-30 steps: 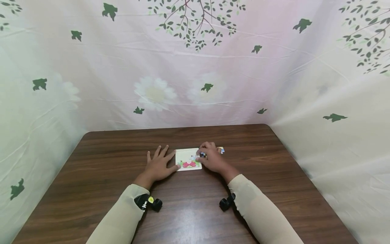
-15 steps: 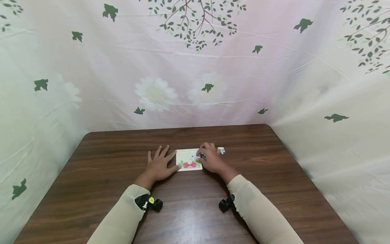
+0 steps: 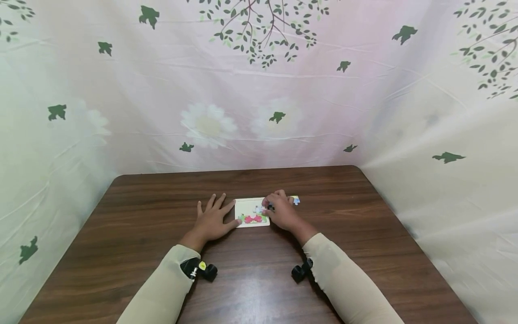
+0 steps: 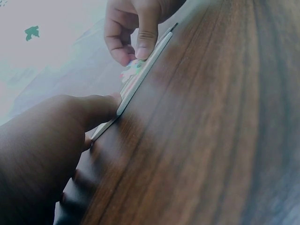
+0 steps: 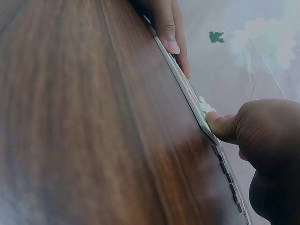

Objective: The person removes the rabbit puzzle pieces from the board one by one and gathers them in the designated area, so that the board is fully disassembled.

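Note:
A small white puzzle board (image 3: 247, 205) lies on the table, with a pink and green picture (image 3: 253, 218) along its near side. My left hand (image 3: 212, 221) rests at the board's left edge, fingers spread, its thumb on the near left corner. Over the board's right side, my right hand (image 3: 282, 212) has thumb and fingers bent together, pinching a puzzle piece (image 4: 132, 70) whose edge stands raised and tilted above the board. The fingers hide much of that piece. From behind the right hand a loose blue puzzle piece (image 3: 296, 200) peeks out.
The brown wooden table (image 3: 251, 274) runs up to a patterned cloth (image 3: 226, 90) hanging behind and at both sides. In the right wrist view, several thin loose pieces (image 5: 228, 177) lie in a row past the board, by the right hand.
The right hand has shifted only slightly at the board's right side, its fingers working on the puzzle piece. The left hand stays put on the board's edge.

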Demonstrator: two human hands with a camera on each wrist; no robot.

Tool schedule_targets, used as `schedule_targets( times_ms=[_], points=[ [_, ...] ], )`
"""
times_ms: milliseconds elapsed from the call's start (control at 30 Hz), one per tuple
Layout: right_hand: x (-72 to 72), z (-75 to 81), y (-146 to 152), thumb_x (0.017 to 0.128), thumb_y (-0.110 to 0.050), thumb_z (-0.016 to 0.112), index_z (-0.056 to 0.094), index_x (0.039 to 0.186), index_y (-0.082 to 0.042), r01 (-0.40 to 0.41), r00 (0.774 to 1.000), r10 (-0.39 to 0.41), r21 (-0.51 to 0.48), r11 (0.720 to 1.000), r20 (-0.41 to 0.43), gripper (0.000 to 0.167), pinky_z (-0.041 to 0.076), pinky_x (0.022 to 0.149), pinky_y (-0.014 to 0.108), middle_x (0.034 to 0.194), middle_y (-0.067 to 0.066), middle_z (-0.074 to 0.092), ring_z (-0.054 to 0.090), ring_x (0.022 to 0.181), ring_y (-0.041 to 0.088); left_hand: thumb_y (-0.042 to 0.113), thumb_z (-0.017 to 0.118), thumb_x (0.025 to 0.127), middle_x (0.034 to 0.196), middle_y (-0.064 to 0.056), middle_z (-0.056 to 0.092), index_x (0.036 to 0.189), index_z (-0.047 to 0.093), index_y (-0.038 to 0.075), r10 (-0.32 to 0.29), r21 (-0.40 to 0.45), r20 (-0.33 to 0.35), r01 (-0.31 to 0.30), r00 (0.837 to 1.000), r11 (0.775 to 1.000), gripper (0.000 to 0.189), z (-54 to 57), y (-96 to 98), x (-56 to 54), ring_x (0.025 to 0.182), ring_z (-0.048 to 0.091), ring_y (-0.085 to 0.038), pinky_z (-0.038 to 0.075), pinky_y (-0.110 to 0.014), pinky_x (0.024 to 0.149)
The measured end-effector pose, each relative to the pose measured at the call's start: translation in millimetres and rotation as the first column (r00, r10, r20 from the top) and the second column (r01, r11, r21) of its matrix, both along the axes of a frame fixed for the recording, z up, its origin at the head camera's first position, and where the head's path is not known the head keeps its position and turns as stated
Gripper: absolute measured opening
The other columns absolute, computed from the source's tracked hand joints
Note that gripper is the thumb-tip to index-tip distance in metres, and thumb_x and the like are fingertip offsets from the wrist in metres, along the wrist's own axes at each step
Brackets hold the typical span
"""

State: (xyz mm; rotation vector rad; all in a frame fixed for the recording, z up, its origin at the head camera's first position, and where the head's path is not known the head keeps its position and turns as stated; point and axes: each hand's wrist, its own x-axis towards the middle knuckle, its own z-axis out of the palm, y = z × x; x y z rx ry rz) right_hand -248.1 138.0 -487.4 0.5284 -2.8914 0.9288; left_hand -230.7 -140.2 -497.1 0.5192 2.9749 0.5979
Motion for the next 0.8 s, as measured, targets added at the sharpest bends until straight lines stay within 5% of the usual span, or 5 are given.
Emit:
schedule_targets(
  times_ms=[800],
  points=[
    [5.6,6.7,0.3,0.101,-0.010,0.079,0.082,0.119,-0.008,-0.016,1.000,0.016,-0.023,1.000,0.020,0.018,0.034,0.120,0.071,0.125,0.009,0.078,0.055,0.136,0.034,0.070,0.059,0.102,0.183,-0.014,0.023,0.170,0.042,0.029,0.005,0.003,0.003,-0.005,1.000,1.000,0.082,2.5,0.5,2.1,0.172,0.009,-0.046,-0.002,-0.084,0.128]
  ],
)
